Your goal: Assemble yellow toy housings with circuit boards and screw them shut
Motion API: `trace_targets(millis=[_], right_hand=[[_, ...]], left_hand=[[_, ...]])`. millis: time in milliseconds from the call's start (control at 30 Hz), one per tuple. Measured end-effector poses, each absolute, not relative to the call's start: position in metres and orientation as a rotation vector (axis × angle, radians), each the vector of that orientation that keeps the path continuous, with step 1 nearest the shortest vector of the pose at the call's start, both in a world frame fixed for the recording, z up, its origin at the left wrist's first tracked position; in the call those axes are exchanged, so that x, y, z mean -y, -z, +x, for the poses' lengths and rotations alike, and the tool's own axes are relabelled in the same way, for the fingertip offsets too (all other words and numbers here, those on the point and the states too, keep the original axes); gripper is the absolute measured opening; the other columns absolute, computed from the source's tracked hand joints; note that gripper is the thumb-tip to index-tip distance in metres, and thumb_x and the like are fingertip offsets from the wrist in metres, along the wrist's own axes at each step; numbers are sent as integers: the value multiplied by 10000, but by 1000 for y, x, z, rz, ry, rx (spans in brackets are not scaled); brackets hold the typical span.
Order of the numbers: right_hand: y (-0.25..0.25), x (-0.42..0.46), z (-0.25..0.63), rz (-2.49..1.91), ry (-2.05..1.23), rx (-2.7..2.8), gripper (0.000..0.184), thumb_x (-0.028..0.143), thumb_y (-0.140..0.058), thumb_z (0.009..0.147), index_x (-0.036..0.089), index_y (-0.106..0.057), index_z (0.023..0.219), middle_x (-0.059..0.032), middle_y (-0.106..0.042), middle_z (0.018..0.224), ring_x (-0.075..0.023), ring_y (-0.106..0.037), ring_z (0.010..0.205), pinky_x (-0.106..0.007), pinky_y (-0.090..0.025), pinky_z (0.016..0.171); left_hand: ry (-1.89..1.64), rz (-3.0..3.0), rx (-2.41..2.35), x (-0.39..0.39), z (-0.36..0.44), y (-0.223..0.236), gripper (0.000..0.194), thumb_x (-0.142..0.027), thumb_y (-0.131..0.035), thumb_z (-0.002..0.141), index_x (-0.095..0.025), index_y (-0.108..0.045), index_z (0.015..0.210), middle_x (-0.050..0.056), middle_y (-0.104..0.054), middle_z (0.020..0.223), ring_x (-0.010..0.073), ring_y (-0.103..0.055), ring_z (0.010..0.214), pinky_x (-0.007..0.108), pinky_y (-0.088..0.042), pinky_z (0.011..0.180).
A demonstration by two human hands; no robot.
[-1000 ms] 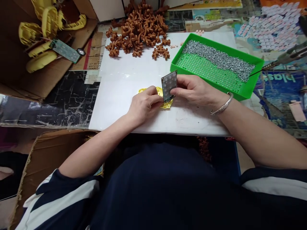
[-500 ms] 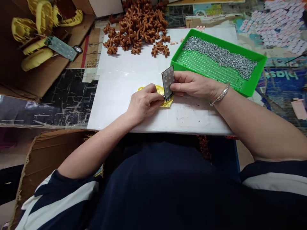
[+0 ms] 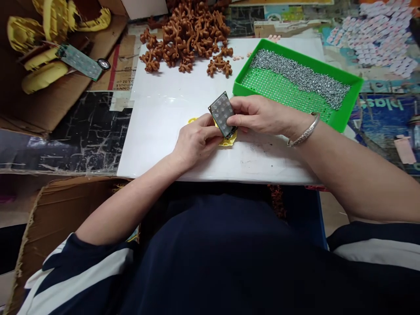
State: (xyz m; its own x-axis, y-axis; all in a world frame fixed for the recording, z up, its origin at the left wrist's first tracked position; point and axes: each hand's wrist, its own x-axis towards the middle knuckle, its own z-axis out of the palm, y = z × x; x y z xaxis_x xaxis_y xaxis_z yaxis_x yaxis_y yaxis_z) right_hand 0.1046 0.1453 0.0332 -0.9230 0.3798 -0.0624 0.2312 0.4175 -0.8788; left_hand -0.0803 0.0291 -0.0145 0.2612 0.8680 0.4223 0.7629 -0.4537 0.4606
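Observation:
A thin grey circuit board [image 3: 222, 113] with rows of pale round pads is pinched between the thumb and fingers of my right hand [image 3: 254, 114]. It tilts over a yellow plastic shell [image 3: 228, 142] on the white work surface. My left hand [image 3: 197, 138] is closed at the board's lower left edge, its thumb and forefinger pressed together. Whatever those fingertips grip is hidden. My left hand and the board cover most of the shell, so only parts of its rim show.
Right of centre stands a green tray [image 3: 352, 98] of small metal screws. Brown plastic pieces [image 3: 187, 37] are heaped behind. At left, a cardboard box [image 3: 108, 48] holds yellow shells and another circuit board [image 3: 80, 62]. Small pale printed pieces [image 3: 377, 39] lie at the far right.
My right hand has shifted slightly left and tilted the board leftward, turning its padded face more toward me. My left hand has stayed nearly in place.

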Motion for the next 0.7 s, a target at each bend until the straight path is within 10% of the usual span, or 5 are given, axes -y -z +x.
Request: trace_targets(millis=[567, 700], right_hand=[[-48, -143, 97, -821, -1298, 2723, 139, 239, -640, 904, 176, -554, 814, 23, -579, 719, -68, -492, 575, -222, -359, 559], [-48, -144, 96, -792, -1295, 2723, 178, 284, -678, 893, 177, -571, 800, 26, -569, 701, -66, -499, 578, -217, -347, 546]], left_hand=[[-1177, 2162, -1418, -19, -95, -1, 111, -239, -621, 907, -198, -704, 969, 37, -663, 922, 130, -625, 762, 249, -522, 672], [-1204, 2200, -1560, -15, -114, 2, 440, -444, -715, 864, -228, -576, 1221, 99, -644, 1176, 240, -622, 1071, 370, -550, 883]])
